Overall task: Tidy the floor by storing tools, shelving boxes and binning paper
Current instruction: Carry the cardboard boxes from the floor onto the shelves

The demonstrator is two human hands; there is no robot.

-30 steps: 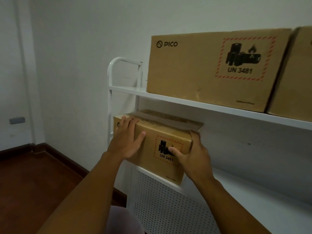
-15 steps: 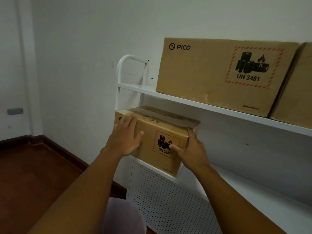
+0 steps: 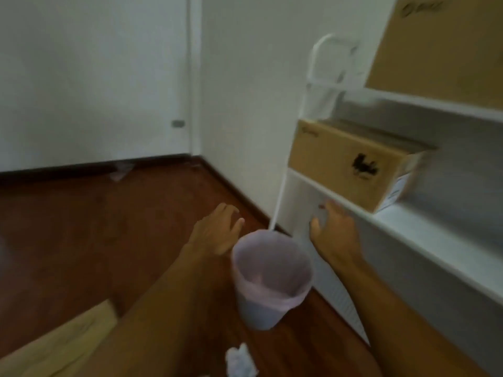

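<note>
A small brown cardboard box (image 3: 345,161) with a black battery mark rests on the white shelf (image 3: 424,232) at its left end. A larger brown box (image 3: 441,47) stands on the shelf above. My left hand (image 3: 217,232) hangs empty over the wooden floor, fingers spread, left of the bin. My right hand (image 3: 334,229) is empty too, fingers apart, in front of the shelf's edge below the small box. A white bin (image 3: 269,278) with a pink liner stands on the floor between my arms. Crumpled white paper (image 3: 241,360) lies near the bottom edge.
Another cardboard box (image 3: 62,341) lies on the floor at the lower left. A pale scrap (image 3: 121,170) sits by the dark skirting board at the far wall. The shelf's white perforated side panel (image 3: 332,289) stands right of the bin.
Both hands have let go of the small box, which stays on the shelf, and dropped lower. My view has swung down and left, bringing the floor, bin and paper into sight.
</note>
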